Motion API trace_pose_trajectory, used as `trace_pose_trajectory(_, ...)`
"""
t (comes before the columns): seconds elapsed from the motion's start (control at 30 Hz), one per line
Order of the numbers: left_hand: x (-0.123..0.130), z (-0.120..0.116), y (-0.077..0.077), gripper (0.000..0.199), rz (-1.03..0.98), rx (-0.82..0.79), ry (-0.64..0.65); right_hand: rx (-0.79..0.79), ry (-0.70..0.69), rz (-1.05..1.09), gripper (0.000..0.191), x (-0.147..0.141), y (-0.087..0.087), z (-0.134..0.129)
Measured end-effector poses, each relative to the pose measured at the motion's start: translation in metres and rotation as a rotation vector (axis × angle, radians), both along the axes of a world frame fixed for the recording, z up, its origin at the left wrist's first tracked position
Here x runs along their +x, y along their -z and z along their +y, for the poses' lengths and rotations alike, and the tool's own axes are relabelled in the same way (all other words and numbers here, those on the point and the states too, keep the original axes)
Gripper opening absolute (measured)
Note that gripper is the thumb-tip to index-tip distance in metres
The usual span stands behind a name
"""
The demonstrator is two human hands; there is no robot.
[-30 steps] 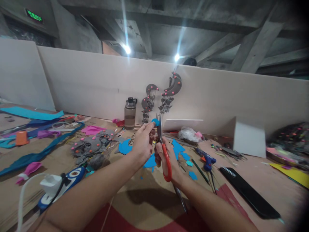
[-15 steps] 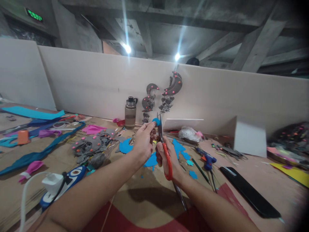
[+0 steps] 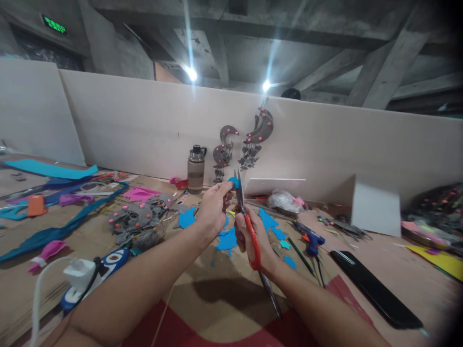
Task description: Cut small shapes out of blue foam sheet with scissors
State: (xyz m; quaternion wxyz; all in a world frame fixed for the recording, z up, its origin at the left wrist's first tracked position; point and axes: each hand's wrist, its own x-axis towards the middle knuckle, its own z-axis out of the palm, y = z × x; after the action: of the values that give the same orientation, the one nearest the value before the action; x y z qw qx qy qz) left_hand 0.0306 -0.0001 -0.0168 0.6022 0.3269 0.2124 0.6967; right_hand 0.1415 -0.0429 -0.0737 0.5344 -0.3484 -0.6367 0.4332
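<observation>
Above the middle of a littered worktable, a person's left hand [image 3: 213, 205] pinches a small, rounded blue piece [image 3: 234, 182] between thumb and fingertips, while the right hand [image 3: 257, 231] grips red-handled scissors [image 3: 240, 193], blades pointing upward. The piece sits at the center of the frame, just beside the blades; whether they touch it cannot be made out. Blue scraps [image 3: 227, 239] lie below the hands, with a blue glue gun [image 3: 314, 245] at right of center and a black, oblong object [image 3: 376, 289] at lower right. A water bottle [image 3: 196, 173] stands left of center, near gray crescent-shaped ornaments [image 3: 263, 127] set against a pale panel [image 3: 137, 125]. A power strip [image 3: 115, 262] lies at lower left.
</observation>
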Motion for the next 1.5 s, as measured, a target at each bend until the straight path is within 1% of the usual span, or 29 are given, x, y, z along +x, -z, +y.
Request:
trace_pose_trajectory(0.3,-0.005,0.003,-0.005,0.023,0.050,0.017,-0.003,-0.023,-0.013,0.043,0.035,0.000,0.000,-0.001)
trace_pose_trajectory(0.57,-0.008,0.006,-0.006,0.026,0.067,0.016,0.025,-0.054,-0.045,0.071,0.036,0.000,-0.004,-0.004)
trace_pose_trajectory(0.73,-0.012,0.009,-0.006,0.025,0.111,0.026,0.047,-0.094,-0.068,0.088,0.038,0.001,-0.004,-0.004)
trace_pose_trajectory(0.87,-0.017,0.013,-0.008,0.025,0.154,0.030,0.071,-0.094,-0.078,0.077,0.037,0.003,-0.005,-0.003)
trace_pose_trajectory(1.03,-0.025,0.021,-0.011,0.024,0.242,0.031,0.099,-0.114,-0.059,0.021,0.040,0.005,-0.008,-0.001)
trace_pose_trajectory(1.17,-0.030,0.025,-0.011,0.023,0.292,0.059,0.111,-0.079,-0.119,0.009,0.038,0.008,-0.009,0.000)
trace_pose_trajectory(1.3,-0.031,0.026,-0.010,0.021,0.284,0.063,0.120,-0.031,-0.154,-0.007,0.036,0.009,-0.013,-0.001)
trace_pose_trajectory(1.5,-0.031,0.024,-0.013,0.020,0.312,0.038,0.120,-0.102,-0.165,0.021,0.039,0.006,-0.017,-0.003)
